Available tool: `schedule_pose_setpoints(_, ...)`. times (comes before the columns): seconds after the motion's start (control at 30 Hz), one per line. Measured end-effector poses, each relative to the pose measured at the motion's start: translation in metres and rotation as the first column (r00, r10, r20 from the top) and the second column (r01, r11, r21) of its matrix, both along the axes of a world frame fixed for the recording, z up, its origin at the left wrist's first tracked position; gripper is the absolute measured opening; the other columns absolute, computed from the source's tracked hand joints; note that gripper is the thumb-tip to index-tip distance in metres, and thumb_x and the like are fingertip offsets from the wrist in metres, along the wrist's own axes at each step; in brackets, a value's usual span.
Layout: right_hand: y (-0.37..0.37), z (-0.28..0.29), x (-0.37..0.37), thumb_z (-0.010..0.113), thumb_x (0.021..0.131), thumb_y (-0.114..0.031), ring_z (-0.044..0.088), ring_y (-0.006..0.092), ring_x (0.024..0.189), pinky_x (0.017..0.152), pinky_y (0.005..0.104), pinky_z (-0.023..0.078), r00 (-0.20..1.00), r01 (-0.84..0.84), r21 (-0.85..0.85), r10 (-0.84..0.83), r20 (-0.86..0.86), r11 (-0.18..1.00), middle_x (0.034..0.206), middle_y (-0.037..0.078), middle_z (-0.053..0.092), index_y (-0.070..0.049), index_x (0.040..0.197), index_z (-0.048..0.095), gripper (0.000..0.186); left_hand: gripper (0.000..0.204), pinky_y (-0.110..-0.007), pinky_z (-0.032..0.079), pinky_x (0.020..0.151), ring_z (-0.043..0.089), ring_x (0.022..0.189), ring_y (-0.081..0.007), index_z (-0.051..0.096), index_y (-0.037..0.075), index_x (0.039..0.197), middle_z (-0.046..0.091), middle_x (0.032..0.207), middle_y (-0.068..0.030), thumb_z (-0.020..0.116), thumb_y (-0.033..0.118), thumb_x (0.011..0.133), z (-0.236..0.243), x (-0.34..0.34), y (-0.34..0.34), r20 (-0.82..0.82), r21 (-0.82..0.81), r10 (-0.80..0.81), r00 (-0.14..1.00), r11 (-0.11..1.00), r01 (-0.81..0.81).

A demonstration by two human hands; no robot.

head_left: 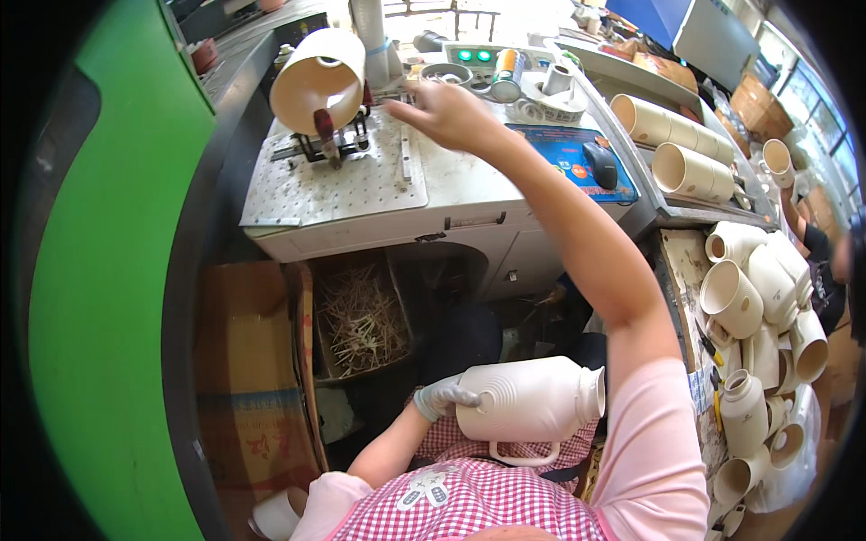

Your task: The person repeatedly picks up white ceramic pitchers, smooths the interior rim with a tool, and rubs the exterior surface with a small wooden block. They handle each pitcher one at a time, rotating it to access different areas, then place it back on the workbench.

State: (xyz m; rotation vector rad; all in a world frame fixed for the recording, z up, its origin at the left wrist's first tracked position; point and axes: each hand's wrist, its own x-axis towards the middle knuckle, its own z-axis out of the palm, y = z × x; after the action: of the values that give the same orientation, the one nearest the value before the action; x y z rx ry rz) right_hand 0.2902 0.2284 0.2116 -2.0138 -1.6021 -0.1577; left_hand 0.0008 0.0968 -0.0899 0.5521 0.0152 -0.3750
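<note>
A worker seated at a bench steadies a cream plastic jug (pixel 532 401) on the lap, the gloved left hand (pixel 442 397) closed around its ribbed base, its handle hanging down and its open neck pointing to the person's right. Just beyond the knees, an open cardboard box (pixel 361 316) of pale sticks sits under the bench edge, with a flattened brown carton (pixel 253 361) beside it. Farther out, the bare right hand (pixel 446 113) stretches over the perforated white work plate (pixel 343 180), fingers loosely spread and holding nothing, near a second cream jug (pixel 317 79) clamped mouth-forward in a dark fixture (pixel 332 135). Behind it stand a control panel with two green lights (pixel 475 56), a spray can (pixel 508 74) and a computer mouse (pixel 599 164) on a blue mat. Finished jugs pile up at the right (pixel 758 298).

The step in hand looks like a changeover at the fixture: one jug mounted, the next waiting on the lap. The next move likely calls for the free hand to close on the clamped jug or the fixture while the left keeps its hold.

Whether the fingertips touch anything on the plate cannot be told; the clamp's grip on the jug is hidden by the jug's body, and another person at the far right is cut off by the frame.
</note>
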Motion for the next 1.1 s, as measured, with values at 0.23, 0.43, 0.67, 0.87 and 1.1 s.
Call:
schedule_pose_setpoints(0.23, 0.150, 0.006, 0.015, 0.067, 0.088, -0.021, 0.077, 0.0336, 0.091, 0.076, 0.0432, 0.061, 0.951, 0.148, 0.075, -0.163, 0.263, 0.986, 0.094, 0.016, 0.078, -0.009, 0.093, 0.080, 0.019, 0.086, -0.041, 0.046, 0.113, 0.060, 0.130, -0.0262, 0.047, -0.004, 0.150, 0.063, 0.141, -0.0148, 0.086, 0.014, 0.076, -0.010, -0.012, 0.016, -0.088, -0.004, 0.032, 0.996, 0.999, -0.033)
schedule_pose_setpoints(0.43, 0.002, -0.006, 0.136, 0.072, 0.088, -0.022, 0.074, 0.0288, 0.084, 0.076, 0.0414, 0.058, 0.939, 0.169, 0.412, -0.273, 0.210, 0.896, 0.092, 0.011, 0.077, -0.010, 0.096, 0.080, 0.016, 0.088, -0.041, 0.046, 0.112, 0.061, 0.130, -0.0272, 0.048, -0.005, 0.150, 0.063, 0.140, -0.0153, 0.087, 0.014, 0.073, -0.005, -0.015, 0.016, -0.096, -0.003, 0.047, 0.994, 0.999, -0.048)
schedule_pose_setpoints(0.67, -0.347, 0.028, 0.247, 0.050, 0.103, -0.026, 0.053, 0.0049, 0.051, 0.042, 0.0207, 0.038, 0.472, 0.734, 0.082, -0.418, -0.776, 0.674, 0.076, 0.005, 0.068, -0.007, 0.096, 0.067, 0.026, 0.090, -0.042, 0.048, 0.110, 0.064, 0.126, -0.0286, 0.048, -0.007, 0.148, 0.065, 0.138, -0.0167, 0.088, 0.014, 0.071, 0.006, 0.000, 0.008, -0.104, -0.041, -0.012, 0.994, 0.999, 0.007)
schedule_pose_setpoints(0.87, -0.379, -0.004, 0.272, 0.055, 0.093, -0.016, 0.057, 0.0139, 0.045, 0.040, 0.0317, 0.043, 0.187, 0.933, -0.107, -0.715, -0.673, 0.345, 0.067, 0.008, 0.068, 0.001, 0.099, 0.073, 0.025, 0.090, -0.041, 0.049, 0.109, 0.065, 0.123, -0.0284, 0.050, -0.007, 0.147, 0.065, 0.136, -0.0170, 0.089, 0.015, 0.069, 0.006, 0.011, -0.002, -0.175, 0.043, -0.009, 0.984, 0.999, 0.017)
schedule_pose_setpoints(1.1, -0.376, -0.087, 0.352, 0.047, 0.096, -0.023, 0.073, 0.0460, 0.096, 0.089, 0.0525, 0.055, 0.146, 0.988, 0.054, -0.986, -0.075, 0.142, 0.100, 0.029, 0.074, 0.004, 0.113, 0.062, 0.036, 0.091, -0.042, 0.049, 0.108, 0.064, 0.124, -0.0285, 0.050, -0.008, 0.146, 0.065, 0.137, -0.0175, 0.090, 0.015, 0.068, 0.009, 0.013, -0.003, -0.226, 0.084, 0.041, 0.973, 0.996, -0.023)
